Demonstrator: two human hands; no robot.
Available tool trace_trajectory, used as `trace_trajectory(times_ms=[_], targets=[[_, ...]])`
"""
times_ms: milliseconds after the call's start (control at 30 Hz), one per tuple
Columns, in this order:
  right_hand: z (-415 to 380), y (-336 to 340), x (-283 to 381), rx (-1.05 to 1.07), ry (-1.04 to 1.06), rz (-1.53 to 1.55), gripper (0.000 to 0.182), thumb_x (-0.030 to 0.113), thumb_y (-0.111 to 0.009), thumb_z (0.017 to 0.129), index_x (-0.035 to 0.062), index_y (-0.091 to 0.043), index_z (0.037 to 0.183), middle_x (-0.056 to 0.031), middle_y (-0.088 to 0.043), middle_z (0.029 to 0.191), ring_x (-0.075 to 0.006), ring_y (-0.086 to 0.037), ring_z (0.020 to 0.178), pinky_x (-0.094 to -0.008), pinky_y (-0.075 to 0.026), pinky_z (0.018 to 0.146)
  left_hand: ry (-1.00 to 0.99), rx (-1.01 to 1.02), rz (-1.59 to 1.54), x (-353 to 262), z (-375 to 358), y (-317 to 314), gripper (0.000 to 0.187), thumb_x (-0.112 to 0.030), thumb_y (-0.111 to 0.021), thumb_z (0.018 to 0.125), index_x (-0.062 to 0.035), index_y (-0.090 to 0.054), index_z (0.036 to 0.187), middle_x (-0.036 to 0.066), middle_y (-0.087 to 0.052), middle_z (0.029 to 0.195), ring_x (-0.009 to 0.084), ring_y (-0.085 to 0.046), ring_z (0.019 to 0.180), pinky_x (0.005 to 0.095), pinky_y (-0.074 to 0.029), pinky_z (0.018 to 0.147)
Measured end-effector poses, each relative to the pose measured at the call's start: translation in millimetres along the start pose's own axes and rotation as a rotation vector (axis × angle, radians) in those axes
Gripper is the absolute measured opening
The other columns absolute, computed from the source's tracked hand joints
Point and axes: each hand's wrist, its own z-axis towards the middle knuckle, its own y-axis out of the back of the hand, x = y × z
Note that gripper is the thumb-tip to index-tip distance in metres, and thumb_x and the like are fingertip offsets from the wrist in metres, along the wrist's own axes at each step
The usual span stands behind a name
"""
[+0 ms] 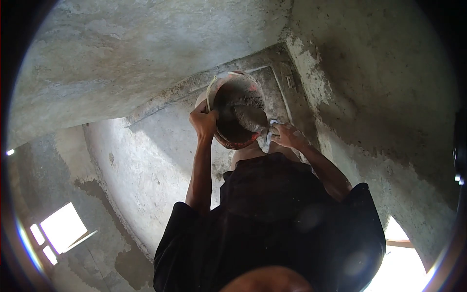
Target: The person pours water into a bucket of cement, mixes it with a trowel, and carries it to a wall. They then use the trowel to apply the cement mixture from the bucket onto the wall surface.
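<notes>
Rough walls (384, 73) enclose the work; left hand (203, 120) pinches the bucket (226, 97), advisably held steady; right hand (289, 136), closure indeterminable.

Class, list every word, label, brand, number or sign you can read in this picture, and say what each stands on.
None: no word, label, brand, number or sign can be read.
Bucket: no lettering can be made out.
Shirt: dark, no print visible.
Walls: patches and stains, no readable writing.
</notes>
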Motion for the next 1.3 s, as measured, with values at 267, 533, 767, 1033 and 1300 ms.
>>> trace_trajectory(times_ms=[267, 533, 767, 1033, 1300], targets=[[14.5, -1.7, 2.0, 0.209, -0.122, 0.138, 0.062, 0.044, -0.061, 0.076, 0.0126, -0.044, 0.127, -0.0206, -0.053, 0.116, -0.0375, -0.049, 0.11, -0.0496, -0.041, 0.088, -0.024, -0.259, 0.018, 79.6, 16.4, 15.4, 0.03, 0.001, -0.054, 0.062, 0.0028, -0.066, 0.09, 0.004, -0.063, 0.073, 0.0105, -0.054, 0.062, 0.026, -0.045, 0.057], [27.1, -71.6, -29.3, 0.052, 0.313, 0.349, 0.044, 0.029, -0.063, 0.076, 0.0073, -0.053, 0.113, -0.0133, -0.058, 0.087, -0.0233, -0.059, 0.072, -0.0321, -0.049, 0.056, 0.177, -0.573, -0.298, 170.5, 20.6, 96.3, 0.041, 0.006, -0.055, 0.056, 0.005, -0.061, 0.097, 0.01, -0.061, 0.087, 0.0193, -0.058, 0.07, 0.0316, -0.049, 0.062], [76.3, -109.0, -251.5, 0.28, -0.194, 1.431, 0.033, 0.032, -0.05, 0.086, 0.0095, -0.056, 0.109, -0.0082, -0.06, 0.088, -0.0149, -0.054, 0.061, -0.0267, -0.045, 0.047, 0.25, -0.6, 0.291, 134.7, 10.3, 132.7, 0.037, 0.005, -0.053, 0.058, 0.006, -0.063, 0.093, 0.011, -0.062, 0.075, 0.0166, -0.055, 0.058, 0.0305, -0.046, 0.053], [40.8, 94.7, -81.8, -0.116, -0.296, 0.678, 0.056, 0.047, -0.049, 0.086, 0.0072, -0.045, 0.125, -0.0171, -0.051, 0.118, -0.027, -0.052, 0.105, -0.041, -0.043, 0.087, 0.192, -0.544, 0.114, 129.5, 5.8, 136.3, 0.032, 0.006, -0.053, 0.058, 0.0043, -0.063, 0.088, 0.006, -0.06, 0.068, 0.0142, -0.051, 0.054, 0.0286, -0.043, 0.05], [18.4, 25.4, 50.2, 0.181, -0.079, 0.118, 0.066, 0.04, -0.059, 0.081, 0.0018, -0.037, 0.13, -0.0175, -0.058, 0.105, -0.0324, -0.057, 0.096, -0.0439, -0.048, 0.074, 0.034, -0.286, -0.127, 108.1, 12.4, 77.6, 0.031, 0.004, -0.054, 0.063, 0.006, -0.061, 0.094, 0.006, -0.059, 0.074, 0.0112, -0.053, 0.064, 0.0257, -0.045, 0.059]])
